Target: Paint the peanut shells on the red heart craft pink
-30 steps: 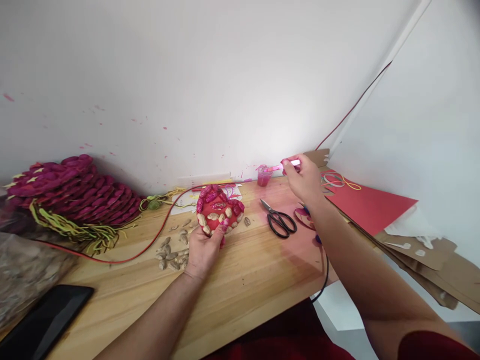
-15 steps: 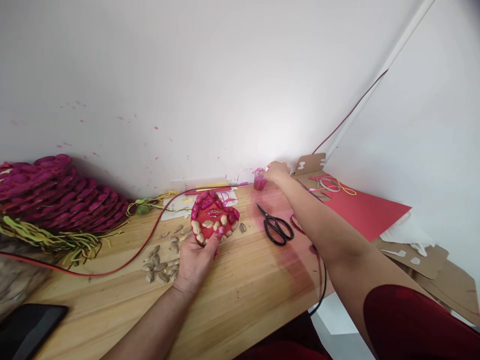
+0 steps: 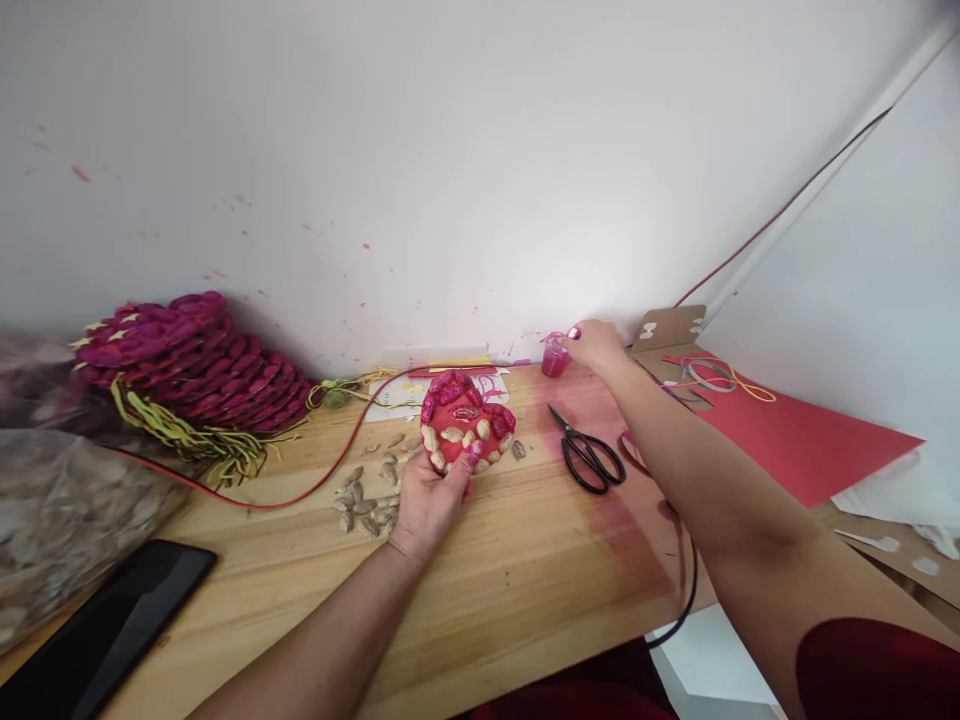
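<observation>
Red peanut-studded piece (image 3: 466, 415), white sheet (image 3: 394, 396) behind (coloured markings illegible)

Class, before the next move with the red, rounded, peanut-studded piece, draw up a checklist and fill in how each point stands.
1. Red, rounded, peanut-studded piece held: ok, gripped in the bare left hand.
2. Peanuts on it all one colour: not ok, some are pink, some tan.
3. Small, pink-stained translucent cup upright: ok.
4. Bare right hand at the cup: ok, its fingers are by the rim.
5. Tool in that hand: cannot tell, the view hides its grip.
6. Black-handled metal scissors away from both hands: ok, lying on the pale wooden table.
</observation>
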